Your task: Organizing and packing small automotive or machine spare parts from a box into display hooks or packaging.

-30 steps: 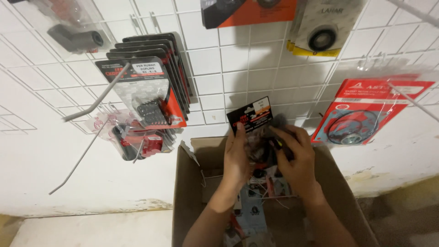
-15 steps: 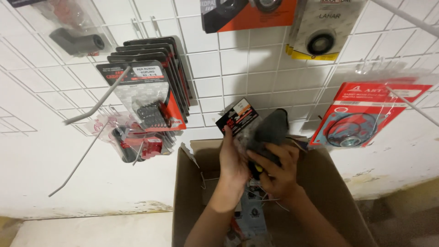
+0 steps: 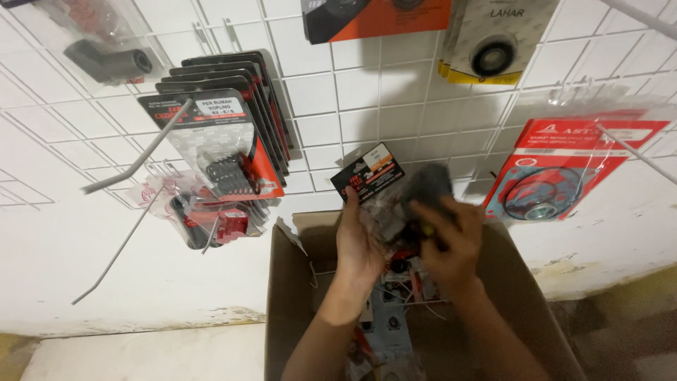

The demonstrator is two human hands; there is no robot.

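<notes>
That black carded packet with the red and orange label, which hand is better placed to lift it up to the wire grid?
Probably the left hand: it holds the carded packet by its lower edge, top toward the wire grid. The right hand grips a dark bundle.

wire grid wall (image 3: 352, 92), hanging black packs (image 3: 226, 141), red gasket pack (image 3: 564, 169)

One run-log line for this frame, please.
left hand: holds carded parts packet | right hand: grips dark blurred item | below: open cardboard box | behind: wire grid wall
</notes>
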